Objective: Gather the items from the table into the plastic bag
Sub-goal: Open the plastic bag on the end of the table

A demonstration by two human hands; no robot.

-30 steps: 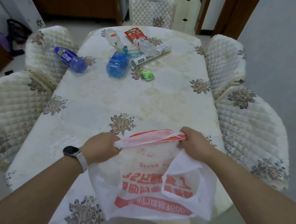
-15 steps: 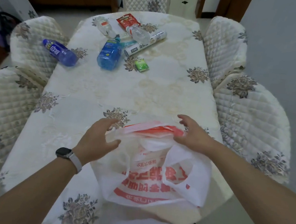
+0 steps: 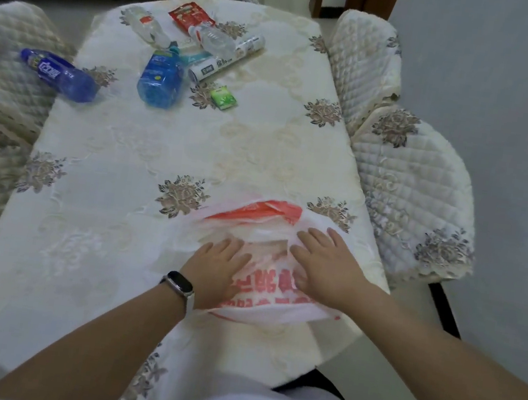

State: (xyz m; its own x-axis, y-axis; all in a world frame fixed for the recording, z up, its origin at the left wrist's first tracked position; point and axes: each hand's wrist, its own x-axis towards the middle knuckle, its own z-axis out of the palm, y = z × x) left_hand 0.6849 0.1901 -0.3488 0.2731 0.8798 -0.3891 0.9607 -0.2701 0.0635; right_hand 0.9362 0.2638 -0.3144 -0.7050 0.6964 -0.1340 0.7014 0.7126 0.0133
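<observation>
**Hands pressing a plastic bag flat at the near end of a table**

Hands first: we see both of ours laid palm-down on a white plastic bag with red print. The left hand, a dark smartwatch on its wrist, rests on the bag's left part with fingers spread flat and gripping nothing. The right hand lies on the bag's right part, also open and flat, fingers aimed away from us.

The bag lies near the table's near right edge, its long axis running roughly left to right. A red strip of it lies just beyond our fingertips on the far side. The red characters read upside down to us and we cannot make them out.

The table wears a cream cloth with brown flower motifs. The items sit well apart from our hands, at the far end. A dark blue bottle lies on its side at the left edge, cap pointing far left. A light blue bottle lies with its neck pointing away from us. Just right of it lies a small green packet. Behind these, a white roll runs diagonally, with two clear bottles and a red packet. Their labels are too blurred to read.

Quilted chairs stand around the table.
</observation>
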